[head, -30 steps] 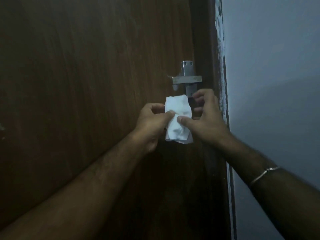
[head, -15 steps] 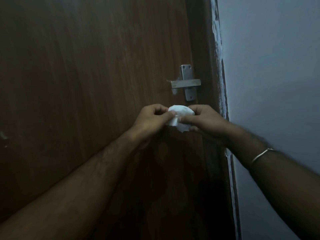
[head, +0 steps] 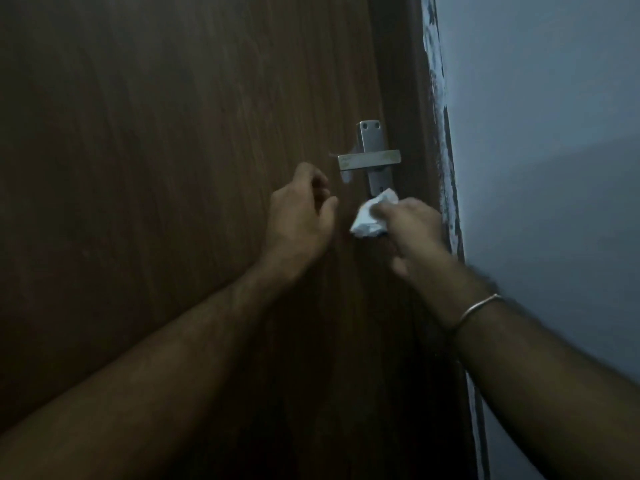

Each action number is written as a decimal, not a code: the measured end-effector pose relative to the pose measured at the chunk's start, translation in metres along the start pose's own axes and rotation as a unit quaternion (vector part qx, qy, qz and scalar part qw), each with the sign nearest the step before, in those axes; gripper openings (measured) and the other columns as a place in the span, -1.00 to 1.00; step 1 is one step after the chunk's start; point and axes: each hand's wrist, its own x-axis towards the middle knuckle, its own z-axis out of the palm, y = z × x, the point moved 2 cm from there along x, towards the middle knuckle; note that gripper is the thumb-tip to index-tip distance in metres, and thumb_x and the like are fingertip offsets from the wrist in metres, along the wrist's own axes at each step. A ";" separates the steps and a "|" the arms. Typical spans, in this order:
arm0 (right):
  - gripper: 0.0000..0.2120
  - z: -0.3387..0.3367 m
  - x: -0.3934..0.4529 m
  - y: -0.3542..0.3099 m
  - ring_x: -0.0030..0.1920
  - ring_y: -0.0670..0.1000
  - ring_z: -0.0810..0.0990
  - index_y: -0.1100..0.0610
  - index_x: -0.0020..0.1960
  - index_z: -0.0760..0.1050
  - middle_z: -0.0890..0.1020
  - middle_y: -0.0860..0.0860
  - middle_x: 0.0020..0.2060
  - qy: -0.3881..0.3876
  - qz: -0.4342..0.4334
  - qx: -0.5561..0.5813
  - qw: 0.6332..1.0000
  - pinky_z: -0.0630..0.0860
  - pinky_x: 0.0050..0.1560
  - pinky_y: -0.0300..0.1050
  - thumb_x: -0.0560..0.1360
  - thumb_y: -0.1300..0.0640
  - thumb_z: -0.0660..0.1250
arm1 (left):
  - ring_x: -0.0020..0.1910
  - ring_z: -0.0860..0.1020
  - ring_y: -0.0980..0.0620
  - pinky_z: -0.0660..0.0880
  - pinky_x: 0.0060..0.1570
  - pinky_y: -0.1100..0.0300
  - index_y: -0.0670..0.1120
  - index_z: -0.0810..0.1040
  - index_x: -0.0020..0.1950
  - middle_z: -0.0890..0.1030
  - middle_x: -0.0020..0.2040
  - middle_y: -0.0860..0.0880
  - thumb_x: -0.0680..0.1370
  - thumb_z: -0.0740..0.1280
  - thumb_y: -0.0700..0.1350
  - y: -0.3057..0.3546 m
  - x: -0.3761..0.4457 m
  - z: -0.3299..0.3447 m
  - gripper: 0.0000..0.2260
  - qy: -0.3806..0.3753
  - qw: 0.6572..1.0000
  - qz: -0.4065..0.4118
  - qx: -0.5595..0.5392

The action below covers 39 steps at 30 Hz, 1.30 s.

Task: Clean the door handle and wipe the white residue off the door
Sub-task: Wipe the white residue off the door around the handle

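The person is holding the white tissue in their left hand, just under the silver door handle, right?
Not quite. The head view shows the white tissue held in the right hand, not the left. The left hand holds nothing, its fingers loosely curled beside it. The rest is right: the tissue sits just under the silver door handle.

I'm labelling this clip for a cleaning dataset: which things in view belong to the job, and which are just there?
Part of the job:
door handle
white residue beside it
brown door
white tissue, gripped by the right hand
left hand, holding nothing

Just there:
grey wall
bangle
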 end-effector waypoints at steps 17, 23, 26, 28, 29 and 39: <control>-0.36 0.065 0.034 0.032 0.59 0.03 -0.18 0.10 0.61 -0.21 -0.16 0.09 0.60 0.000 -0.410 -0.466 0.784 -0.10 0.58 0.16 0.65 -0.09 -0.04 | 0.62 -0.15 -0.05 -0.15 0.58 -0.09 -0.12 -0.01 0.62 -0.08 0.64 -0.11 0.64 -0.20 0.13 -0.050 0.005 -0.005 -0.40 -0.050 0.865 0.218 0.449; -0.38 0.049 0.029 0.053 0.58 -0.05 -0.27 0.00 0.60 -0.29 -0.22 -0.04 0.60 -0.007 -0.397 -0.522 0.755 -0.24 0.54 0.27 0.66 -0.11 -0.06 | 0.62 -0.18 -0.03 -0.22 0.57 -0.04 -0.14 -0.04 0.62 -0.12 0.64 -0.11 0.64 -0.10 0.12 -0.052 0.007 -0.007 -0.40 -0.042 0.880 0.223 0.418; -0.39 0.058 0.037 0.039 0.57 -0.07 -0.29 -0.02 0.60 -0.28 -0.23 -0.05 0.59 -0.004 -0.398 -0.505 0.766 -0.27 0.52 0.28 0.65 -0.13 -0.10 | 0.61 -0.22 -0.01 -0.28 0.55 -0.01 -0.12 -0.09 0.61 -0.16 0.63 -0.08 0.62 -0.13 0.14 -0.051 0.006 -0.007 -0.39 -0.036 0.887 0.226 0.401; -0.39 0.074 0.047 0.016 0.58 -0.07 -0.25 -0.02 0.60 -0.25 -0.22 -0.04 0.59 -0.002 -0.402 -0.467 0.788 -0.31 0.52 0.26 0.64 -0.14 -0.11 | 0.61 -0.23 0.00 -0.31 0.54 0.01 -0.11 -0.10 0.61 -0.16 0.63 -0.07 0.62 -0.13 0.15 -0.050 0.007 -0.007 -0.38 -0.034 0.896 0.225 0.382; -0.39 0.077 0.048 0.012 0.58 -0.06 -0.23 -0.02 0.60 -0.23 -0.20 -0.03 0.60 -0.002 -0.406 -0.457 0.791 -0.32 0.51 0.25 0.64 -0.13 -0.09 | 0.61 -0.23 0.00 -0.32 0.54 0.01 -0.11 -0.09 0.62 -0.15 0.63 -0.08 0.62 -0.11 0.14 -0.050 0.007 -0.008 -0.38 -0.036 0.898 0.227 0.374; -0.51 0.011 0.033 0.062 0.49 0.00 0.32 0.15 0.46 0.37 0.40 0.06 0.47 0.001 -0.469 -0.385 0.795 0.35 0.46 -0.03 0.55 0.36 0.24 | 0.59 -0.32 0.02 -0.36 0.53 0.02 -0.10 -0.15 0.63 -0.24 0.63 -0.06 0.60 -0.08 0.15 -0.044 0.005 -0.014 -0.34 -0.070 0.901 0.214 0.371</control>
